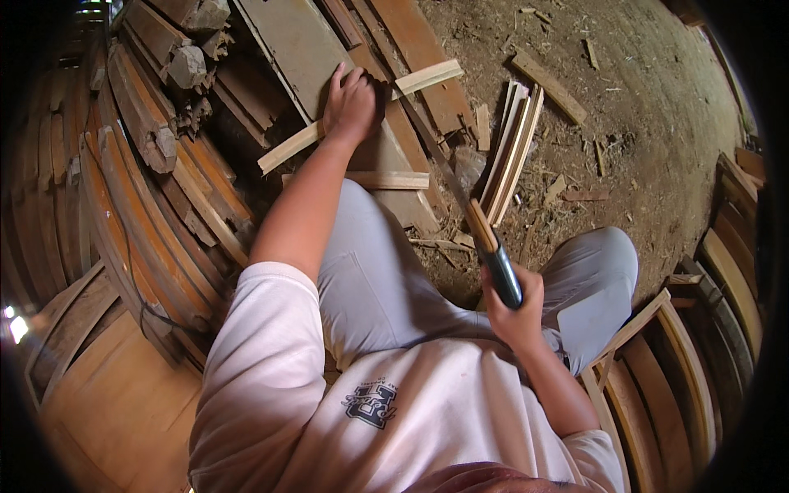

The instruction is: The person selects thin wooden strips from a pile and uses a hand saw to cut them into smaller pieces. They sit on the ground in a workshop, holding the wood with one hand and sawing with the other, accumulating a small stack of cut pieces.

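My left hand is closed over a pale wooden strip, its fingers bent across it. The strip lies slantwise over grey and brown boards, both ends sticking out past the hand. My right hand grips the dark, tube-like handle of a handsaw, near my right knee. From the handle a long thin blade runs up and left to the strip, just right of my left hand. Whether its teeth touch the wood I cannot tell. A second pale strip lies on the boards beside my left knee.
Stacked old timbers rise at the left. A bundle of thin slats and a loose board lie on the dirt floor, among scattered chips. Wooden frames stand at the lower right, a broad panel at the lower left.
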The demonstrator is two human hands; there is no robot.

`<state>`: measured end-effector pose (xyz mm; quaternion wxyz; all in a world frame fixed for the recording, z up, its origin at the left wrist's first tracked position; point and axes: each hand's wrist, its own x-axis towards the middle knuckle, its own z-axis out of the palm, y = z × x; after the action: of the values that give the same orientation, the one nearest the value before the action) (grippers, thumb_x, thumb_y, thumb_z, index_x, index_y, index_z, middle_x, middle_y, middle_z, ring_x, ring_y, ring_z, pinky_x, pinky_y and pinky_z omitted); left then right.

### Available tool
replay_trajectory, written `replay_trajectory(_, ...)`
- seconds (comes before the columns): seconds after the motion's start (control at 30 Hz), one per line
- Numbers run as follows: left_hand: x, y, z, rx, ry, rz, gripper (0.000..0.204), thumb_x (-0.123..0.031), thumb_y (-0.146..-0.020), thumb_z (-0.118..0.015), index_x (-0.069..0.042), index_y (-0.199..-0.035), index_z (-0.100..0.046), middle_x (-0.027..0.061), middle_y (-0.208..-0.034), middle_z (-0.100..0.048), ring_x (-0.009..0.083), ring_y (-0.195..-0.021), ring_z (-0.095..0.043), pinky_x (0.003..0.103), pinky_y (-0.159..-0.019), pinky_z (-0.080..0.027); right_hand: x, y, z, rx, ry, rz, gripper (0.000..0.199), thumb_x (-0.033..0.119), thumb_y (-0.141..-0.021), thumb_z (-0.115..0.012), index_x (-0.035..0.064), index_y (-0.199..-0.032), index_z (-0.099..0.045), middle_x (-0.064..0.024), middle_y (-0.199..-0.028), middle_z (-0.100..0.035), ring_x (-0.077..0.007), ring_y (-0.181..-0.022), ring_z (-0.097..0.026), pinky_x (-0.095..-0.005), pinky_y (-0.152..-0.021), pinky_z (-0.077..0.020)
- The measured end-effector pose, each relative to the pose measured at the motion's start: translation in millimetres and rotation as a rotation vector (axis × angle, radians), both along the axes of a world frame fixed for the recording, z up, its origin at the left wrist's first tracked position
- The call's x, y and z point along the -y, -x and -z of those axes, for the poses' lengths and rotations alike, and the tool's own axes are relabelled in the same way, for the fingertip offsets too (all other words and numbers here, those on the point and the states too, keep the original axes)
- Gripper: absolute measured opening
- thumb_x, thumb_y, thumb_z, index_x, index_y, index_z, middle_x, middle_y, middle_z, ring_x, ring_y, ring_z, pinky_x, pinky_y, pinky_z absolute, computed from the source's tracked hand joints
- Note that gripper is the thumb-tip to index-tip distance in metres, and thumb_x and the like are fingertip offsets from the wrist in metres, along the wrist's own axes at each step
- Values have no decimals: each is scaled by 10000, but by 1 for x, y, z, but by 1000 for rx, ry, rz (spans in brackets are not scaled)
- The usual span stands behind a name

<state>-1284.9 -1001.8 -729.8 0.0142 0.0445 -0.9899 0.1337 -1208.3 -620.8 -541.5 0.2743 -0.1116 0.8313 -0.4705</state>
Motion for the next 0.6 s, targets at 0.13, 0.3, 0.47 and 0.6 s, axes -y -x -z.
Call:
replay_trajectory(0.13,-7,-2,-5,-150,-126,41,220,-224,-930,-590,-139,-982,-786,84,-1102,-737,236,-1273,-573,485,-1241,-253,69,37,36,-147,20,42,120,83,-880,-710,-37,-885,-706,-122,-631,-618,-163,-577,-615,-321,-581,-482)
replay_trajectory(0.3,-7,-6,-7,-123,-211,2,217,-238,-923,-602,-137,-983,-785,86,-1107,-738,232,-1295,-564,485,-1244,-243,63,28,47,-4,44,48,125,93,-888,-715,-28,-864,-699,-108,-611,-602,-151,-558,-595,-320,-557,-463)
replay_trajectory(0.47,-1,-1,4,-70,-91,3,179,-88,-864,-589,-74,-935,-753,90,-1037,-727,246,-1324,-548,502,-1251,-263,-1,0,22,-14,-57,13,92,76,-867,-725,-16,-866,-712,-77,-594,-586,-139,-521,-570,-313,-544,-453)
replay_trajectory(0.6,12,-6,37,-162,-86,-104,217,-125,-886,-596,-87,-975,-790,95,-1151,-740,230,-1382,-515,470,-1271,-220,62,23,49,-161,121,45,132,98,-893,-720,-34,-898,-708,-66,-596,-584,-106,-544,-554,-302,-536,-435)
